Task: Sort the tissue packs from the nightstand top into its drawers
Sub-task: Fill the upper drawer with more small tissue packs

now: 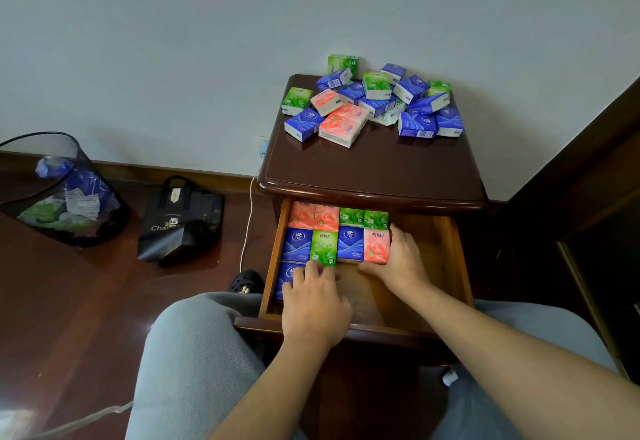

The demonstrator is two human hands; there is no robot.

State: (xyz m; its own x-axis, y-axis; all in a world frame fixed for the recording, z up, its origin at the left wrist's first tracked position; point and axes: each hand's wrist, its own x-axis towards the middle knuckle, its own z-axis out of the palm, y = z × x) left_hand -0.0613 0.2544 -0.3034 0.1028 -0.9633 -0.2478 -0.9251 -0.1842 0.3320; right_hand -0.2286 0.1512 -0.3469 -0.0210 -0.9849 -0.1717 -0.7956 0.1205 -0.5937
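A dark wooden nightstand [374, 169] carries a loose heap of blue, green and pink tissue packs [374, 103] at the back of its top. Its top drawer [446, 259] stands pulled out, with several packs laid in rows on the left side. My left hand [315, 301] lies flat in the drawer, fingertips against the green pack [323, 245] and over a blue pack [287, 276] at the front left. My right hand [398, 259] cups the right side and front corner of a pink pack [375, 243], fingers and thumb curled round it.
A black mesh waste bin [59, 193] with wrappers stands on the floor at left, a black paper bag [180, 221] beside it. A white cable [247, 224] hangs down left of the nightstand. Dark wooden furniture [588, 197] rises at right. My knees frame the drawer.
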